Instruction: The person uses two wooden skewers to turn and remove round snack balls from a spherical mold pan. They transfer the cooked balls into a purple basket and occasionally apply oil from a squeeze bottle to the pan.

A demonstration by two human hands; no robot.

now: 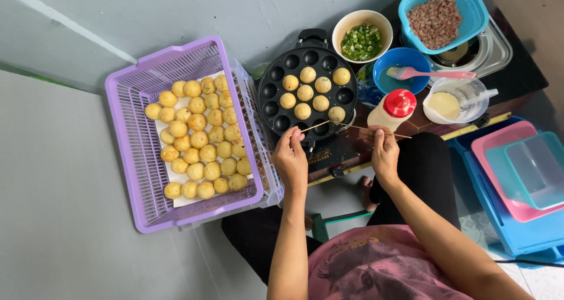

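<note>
Here, both hands pinch skewers, left hand [291,157] and right hand [385,153], turning balls [306,92] in the pan [308,91]; lifting one toward the left basket [126,135] likely needs a steady pierce.

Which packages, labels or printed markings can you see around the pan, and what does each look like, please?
Squeeze bottle: right of the black pan, lying tilted; pale body, red cap.
Gold lettering: on the dark stand below the pan, near the left hand; small.
No screens or signs.
</note>
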